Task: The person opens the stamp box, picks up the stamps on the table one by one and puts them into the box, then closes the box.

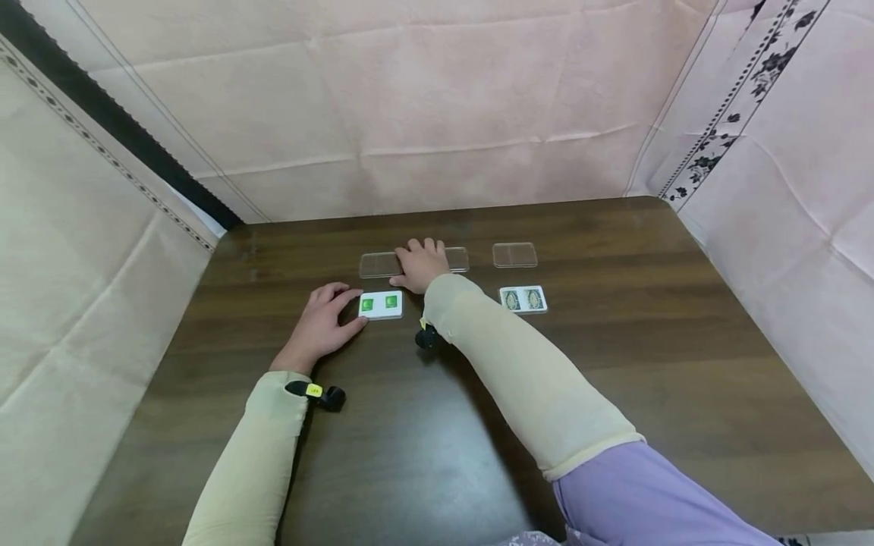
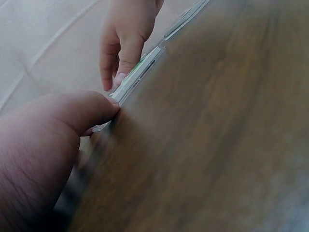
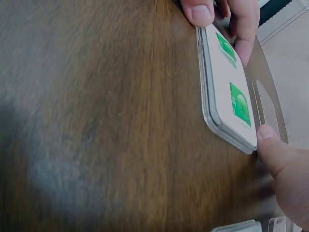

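A flat white case (image 1: pixel 380 305) with two green pictures lies on the table. At its left end my left hand (image 1: pixel 321 322) holds it between thumb and fingers; in the right wrist view the left thumb (image 3: pixel 200 15) is at the near edge and the fingers are at the far side. Just behind the case, my right hand (image 1: pixel 421 267) reaches forward with its fingers extended between two clear plastic lids (image 1: pixel 378 265) (image 1: pixel 457 259), overlapping both. Its thumb (image 3: pixel 269 145) is right at the case's far corner in the right wrist view.
To the right lies another white case (image 1: pixel 523 299) with two oval pictures, and behind it a third clear lid (image 1: pixel 515 255). Brown wooden table (image 1: pixel 635 341) extends around them. Pale cloth (image 1: pixel 423 114) hangs behind the table's back edge and along both sides.
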Motion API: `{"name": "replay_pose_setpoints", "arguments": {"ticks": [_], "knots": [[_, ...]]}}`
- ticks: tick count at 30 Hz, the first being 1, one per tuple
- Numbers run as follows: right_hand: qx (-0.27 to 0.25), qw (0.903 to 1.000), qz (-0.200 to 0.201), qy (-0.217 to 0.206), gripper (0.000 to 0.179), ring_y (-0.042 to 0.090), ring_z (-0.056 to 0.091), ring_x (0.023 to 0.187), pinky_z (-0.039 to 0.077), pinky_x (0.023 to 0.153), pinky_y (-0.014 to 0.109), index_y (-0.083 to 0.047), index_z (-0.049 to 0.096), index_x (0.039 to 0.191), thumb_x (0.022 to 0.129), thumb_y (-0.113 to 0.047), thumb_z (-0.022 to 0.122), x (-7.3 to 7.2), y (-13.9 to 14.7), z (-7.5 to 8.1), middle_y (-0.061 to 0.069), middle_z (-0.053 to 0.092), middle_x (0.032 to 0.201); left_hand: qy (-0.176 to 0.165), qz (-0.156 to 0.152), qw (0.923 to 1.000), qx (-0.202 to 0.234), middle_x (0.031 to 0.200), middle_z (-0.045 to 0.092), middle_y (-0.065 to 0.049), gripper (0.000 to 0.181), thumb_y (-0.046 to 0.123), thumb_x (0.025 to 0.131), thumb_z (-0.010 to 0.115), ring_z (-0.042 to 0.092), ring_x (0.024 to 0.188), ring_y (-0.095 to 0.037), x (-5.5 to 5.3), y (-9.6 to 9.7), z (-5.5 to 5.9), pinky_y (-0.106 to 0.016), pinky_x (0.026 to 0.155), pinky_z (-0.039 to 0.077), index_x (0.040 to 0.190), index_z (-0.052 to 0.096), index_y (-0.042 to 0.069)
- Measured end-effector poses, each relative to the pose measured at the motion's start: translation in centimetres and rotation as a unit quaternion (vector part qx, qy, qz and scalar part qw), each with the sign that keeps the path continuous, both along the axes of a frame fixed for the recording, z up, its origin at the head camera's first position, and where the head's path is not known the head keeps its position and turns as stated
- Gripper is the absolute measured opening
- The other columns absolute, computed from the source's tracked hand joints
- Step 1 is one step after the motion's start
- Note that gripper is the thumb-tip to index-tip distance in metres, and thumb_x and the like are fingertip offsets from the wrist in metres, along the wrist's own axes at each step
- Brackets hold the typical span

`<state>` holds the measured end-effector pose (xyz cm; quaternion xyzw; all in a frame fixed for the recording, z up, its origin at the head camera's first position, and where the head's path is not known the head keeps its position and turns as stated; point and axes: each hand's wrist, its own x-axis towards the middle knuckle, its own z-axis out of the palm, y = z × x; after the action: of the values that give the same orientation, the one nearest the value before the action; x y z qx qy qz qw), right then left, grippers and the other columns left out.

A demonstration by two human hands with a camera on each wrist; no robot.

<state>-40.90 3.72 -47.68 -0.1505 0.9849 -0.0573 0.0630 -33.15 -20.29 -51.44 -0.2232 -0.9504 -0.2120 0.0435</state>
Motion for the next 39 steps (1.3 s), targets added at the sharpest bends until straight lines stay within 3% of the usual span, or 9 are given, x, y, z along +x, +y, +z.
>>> {"name": "replay_pose_setpoints", "arguments": {"ticks": [7,14,21,30,39], "knots": [[-0.029,0.9993,-0.019,-0.016,0.069,0.037,0.026,0.145,0.013,0.120,0.059,-0.023,0.043,0.153,0.096,-0.057,0.061,0.1,-0.3,-0.1,0.007,0.037,0.157,-0.009,0.002,0.9999,0.005,0.146,0.043,-0.018,0.058,0.043,0.095,0.066,0.034,0.135,-0.041,0.1,0.2,-0.1,-0.060,0.109,0.031,0.144,0.056,0.013],[-0.032,0.9984,-0.033,-0.033,0.075,0.038,0.022,0.148,0.010,0.120,0.059,-0.022,0.037,0.157,0.095,-0.056,0.062,0.0,-0.5,-0.1,0.008,0.032,0.161,-0.008,0.002,0.9999,0.006,0.146,0.044,-0.018,0.058,0.044,0.095,0.066,0.034,0.135,-0.041,0.0,0.2,-0.3,-0.060,0.110,0.031,0.144,0.056,0.014],[0.000,0.9990,-0.023,-0.038,0.070,0.036,0.019,0.149,0.006,0.122,0.056,-0.018,0.038,0.157,0.100,-0.054,0.054,1.5,-0.7,1.3,0.010,0.028,0.162,-0.005,0.002,1.0000,0.007,0.145,0.044,-0.018,0.058,0.044,0.095,0.066,0.035,0.135,-0.041,0.0,0.3,-0.3,-0.060,0.109,0.031,0.143,0.056,0.013],[0.000,0.9994,-0.017,-0.029,0.071,0.036,0.018,0.150,0.006,0.121,0.056,-0.013,0.037,0.157,0.101,-0.053,0.053,0.8,-0.2,0.2,0.009,0.029,0.162,-0.020,0.012,0.9997,0.009,0.147,0.042,-0.017,0.058,0.043,0.095,0.067,0.033,0.137,-0.040,0.1,0.6,-0.2,-0.058,0.112,0.030,0.144,0.056,0.014],[-0.022,0.9990,-0.003,-0.038,0.072,0.035,0.018,0.151,0.007,0.122,0.056,-0.012,0.033,0.158,0.102,-0.053,0.051,1.7,0.0,1.0,0.010,0.030,0.162,-0.022,0.016,0.9996,0.011,0.148,0.041,-0.017,0.059,0.045,0.094,0.067,0.031,0.138,-0.041,-0.2,0.0,-0.1,-0.061,0.110,0.030,0.144,0.055,0.014]]}}
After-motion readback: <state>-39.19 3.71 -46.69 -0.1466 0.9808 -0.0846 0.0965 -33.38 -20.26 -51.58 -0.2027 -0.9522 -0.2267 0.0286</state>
